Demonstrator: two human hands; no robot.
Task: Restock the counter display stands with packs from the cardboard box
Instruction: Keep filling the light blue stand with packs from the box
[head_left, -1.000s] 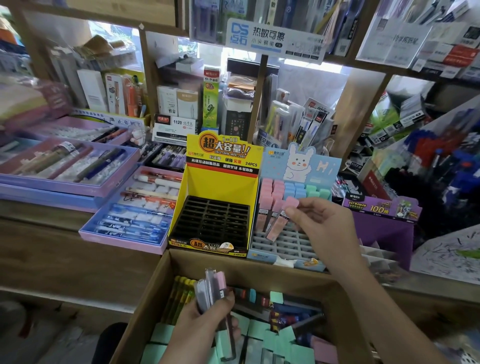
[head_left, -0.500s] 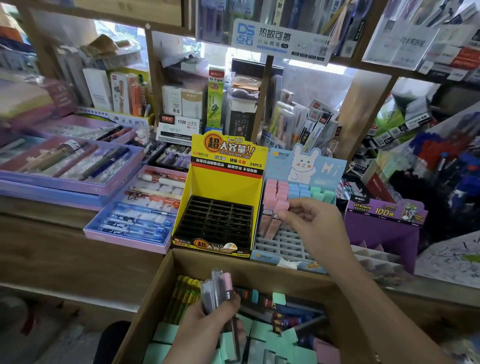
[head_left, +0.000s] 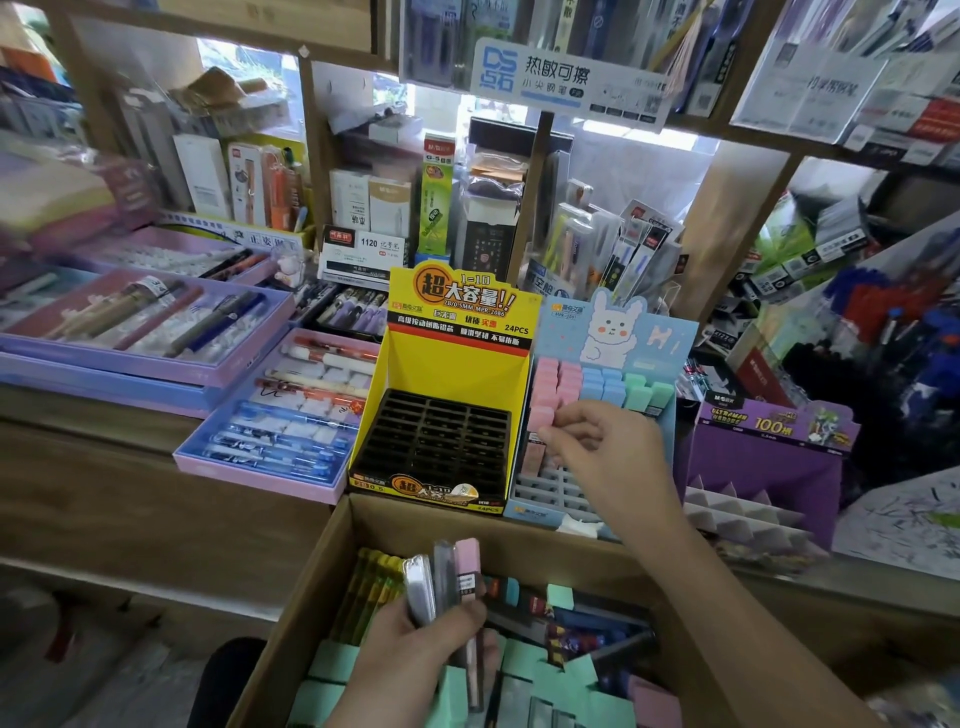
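1. The right hand (head_left: 608, 457) has come down from above the grid to the blue rabbit stand (head_left: 670, 338). Its thumb and forefinger pinch a pink-capped pack (head_left: 540, 417), now sinking into a slot below the pink rows.
2. The left hand (head_left: 415, 654) still grips a spare bundle of packs (head_left: 447, 577) upright over the cardboard box (head_left: 311, 597) (no change there).
3. This pack looks nearly seated. The blue stand's front slots and the whole yellow stand (head_left: 457, 364) are empty, so restocking seems at an early stage.
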